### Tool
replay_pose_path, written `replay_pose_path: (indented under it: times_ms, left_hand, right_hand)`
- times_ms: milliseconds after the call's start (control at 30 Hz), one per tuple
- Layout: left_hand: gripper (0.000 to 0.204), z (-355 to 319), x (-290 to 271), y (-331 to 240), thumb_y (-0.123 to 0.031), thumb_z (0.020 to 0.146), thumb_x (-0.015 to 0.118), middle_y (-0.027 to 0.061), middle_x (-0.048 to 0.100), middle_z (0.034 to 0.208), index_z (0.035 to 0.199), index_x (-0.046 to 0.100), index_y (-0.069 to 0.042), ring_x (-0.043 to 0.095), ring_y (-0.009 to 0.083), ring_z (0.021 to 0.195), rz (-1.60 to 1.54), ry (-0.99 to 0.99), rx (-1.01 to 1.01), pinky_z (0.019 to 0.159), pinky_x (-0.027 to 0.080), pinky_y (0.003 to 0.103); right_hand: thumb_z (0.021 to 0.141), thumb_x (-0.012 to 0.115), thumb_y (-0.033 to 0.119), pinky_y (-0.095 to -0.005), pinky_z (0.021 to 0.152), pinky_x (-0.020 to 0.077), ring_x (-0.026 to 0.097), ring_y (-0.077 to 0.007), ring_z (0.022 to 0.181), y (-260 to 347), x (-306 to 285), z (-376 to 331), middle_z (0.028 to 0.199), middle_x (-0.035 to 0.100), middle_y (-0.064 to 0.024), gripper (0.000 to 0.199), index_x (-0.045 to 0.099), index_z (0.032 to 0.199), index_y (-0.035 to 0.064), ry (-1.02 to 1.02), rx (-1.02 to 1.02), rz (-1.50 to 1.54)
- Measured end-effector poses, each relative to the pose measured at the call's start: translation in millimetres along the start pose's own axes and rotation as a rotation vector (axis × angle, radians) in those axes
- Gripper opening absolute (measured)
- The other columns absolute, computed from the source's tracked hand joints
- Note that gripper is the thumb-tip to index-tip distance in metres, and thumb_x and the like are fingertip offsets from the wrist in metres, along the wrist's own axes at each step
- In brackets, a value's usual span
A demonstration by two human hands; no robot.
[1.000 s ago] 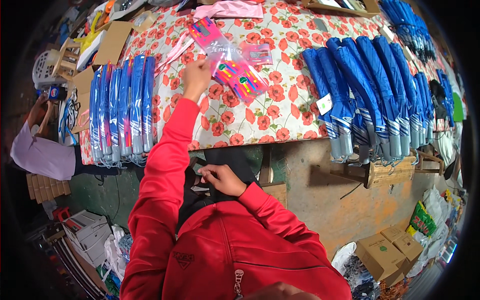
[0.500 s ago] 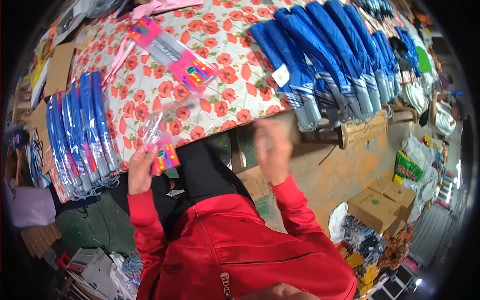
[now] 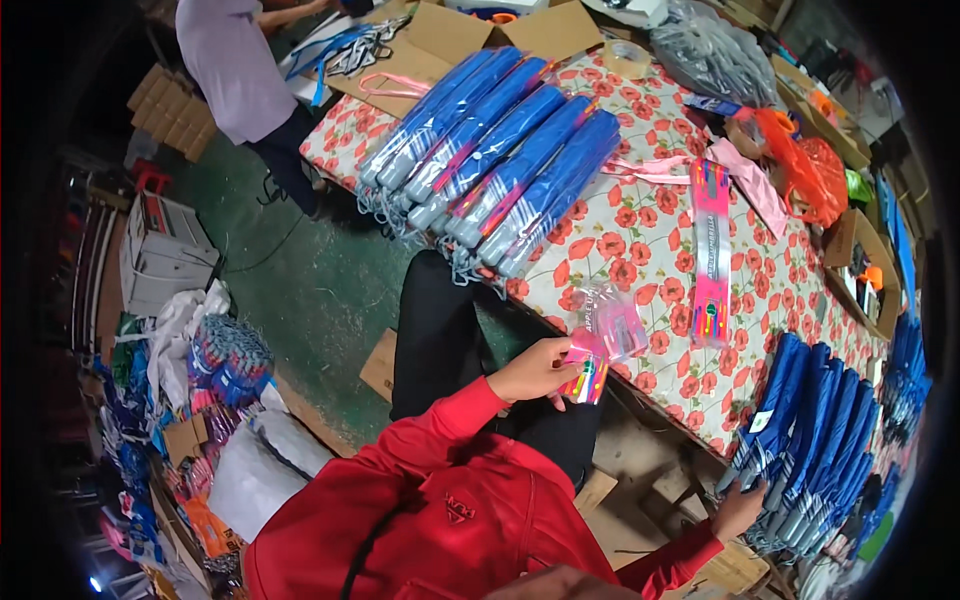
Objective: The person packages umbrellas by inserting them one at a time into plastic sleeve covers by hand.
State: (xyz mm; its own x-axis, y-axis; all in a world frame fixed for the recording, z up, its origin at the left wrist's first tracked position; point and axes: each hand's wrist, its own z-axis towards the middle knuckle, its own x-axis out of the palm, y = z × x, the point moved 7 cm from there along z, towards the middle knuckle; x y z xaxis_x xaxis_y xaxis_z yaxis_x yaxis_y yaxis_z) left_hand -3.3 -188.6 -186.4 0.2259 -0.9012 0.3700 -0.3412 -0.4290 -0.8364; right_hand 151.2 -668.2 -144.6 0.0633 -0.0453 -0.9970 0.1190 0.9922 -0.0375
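My left hand [image 3: 540,371] pinches the pink printed end of a clear plastic sleeve [image 3: 607,327], held just off the table's front edge. The rest of the sleeve extends limply over the tabletop. At the right, my right hand [image 3: 738,511] has its fingers curled at the grey handle end of a blue folded umbrella [image 3: 774,392], the nearest in a row of unwrapped ones; a white tag hangs on it. Part of the grip is hidden. Another flat pink-ended sleeve [image 3: 711,255] lies on the flowered tablecloth [image 3: 625,235] between the two umbrella groups.
Several wrapped blue umbrellas [image 3: 490,150] lie piled at the table's left. Behind them is an open cardboard box [image 3: 520,32]; tape [image 3: 626,59] and a red plastic bag [image 3: 806,170] lie farther right. Another person [image 3: 235,70] stands beyond the left end. Boxes and bundles crowd the floor at left.
The view has swung to the right. My right hand has gone from moving in the air to the unwrapped umbrellas, while my left still holds the sleeve.
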Motion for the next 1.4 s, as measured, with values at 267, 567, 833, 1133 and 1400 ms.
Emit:
replay_pose_path:
  times_ms: [267,567,833,1133,1400]
  left_hand:
    - [0.017,-20.9,-14.2,-42.3,-0.011,0.1,0.059,0.0085,0.065,0.089,0.11,0.057,0.004,0.06,0.011,0.064,-0.012,0.057,0.062,0.055,0.06,0.026]
    - [0.014,-35.0,-25.9,-74.0,-0.011,0.099,0.062,0.0054,0.062,0.085,0.096,0.052,-0.001,0.056,0.0084,0.064,-0.084,0.006,0.433,0.059,0.061,0.029]
    - [0.017,-42.7,-8.7,-80.9,-0.011,0.1,0.061,0.0081,0.065,0.09,0.11,0.058,0.002,0.064,0.0138,0.072,-0.293,0.023,0.254,0.068,0.062,0.031]
    - [0.032,-59.0,-29.5,-120.1,-0.008,0.099,0.059,0.013,0.065,0.098,0.128,0.055,0.004,0.069,0.022,0.073,-0.178,-0.205,0.43,0.072,0.061,0.032]
    - [0.037,-151.3,-153.9,-148.3,-0.005,0.1,0.056,0.0196,0.062,0.125,0.136,0.051,0.001,0.066,0.0289,0.105,-0.061,-0.636,0.715,0.085,0.059,0.038]
  right_hand:
    - [0.093,0.061,0.027,-0.0413,0.075,0.0518,0.066,-0.0326,0.086,-0.2,14.5,30.3,0.097,0.068,-0.0174,0.04,0.061,0.122,0.0,-0.004,-0.124,-0.162]
    - [0.1,0.054,0.024,-0.0221,0.067,0.0398,0.046,-0.0085,0.071,58.1,-37.8,5.5,0.089,0.055,-0.0048,0.037,0.056,0.127,-0.0021,0.446,0.194,1.536]
    - [0.101,0.046,0.009,-0.0219,0.077,0.0371,0.047,-0.0101,0.082,184.4,-82.2,-51.9,0.109,0.05,-0.0069,0.043,0.04,0.141,-0.0038,0.413,-0.397,2.115]
    - [0.094,0.068,0.017,-0.0176,0.049,0.0396,0.052,-0.0074,0.058,216.5,-55.9,-98.0,0.076,0.062,-0.0034,0.02,0.058,0.105,0.0029,0.263,0.054,1.578]
    - [0.084,0.079,0.017,-0.0295,0.065,0.0477,0.054,-0.0155,0.065,294.9,-58.2,-134.2,0.083,0.068,-0.0041,0.033,0.064,0.108,-0.0001,0.411,-0.189,1.552]
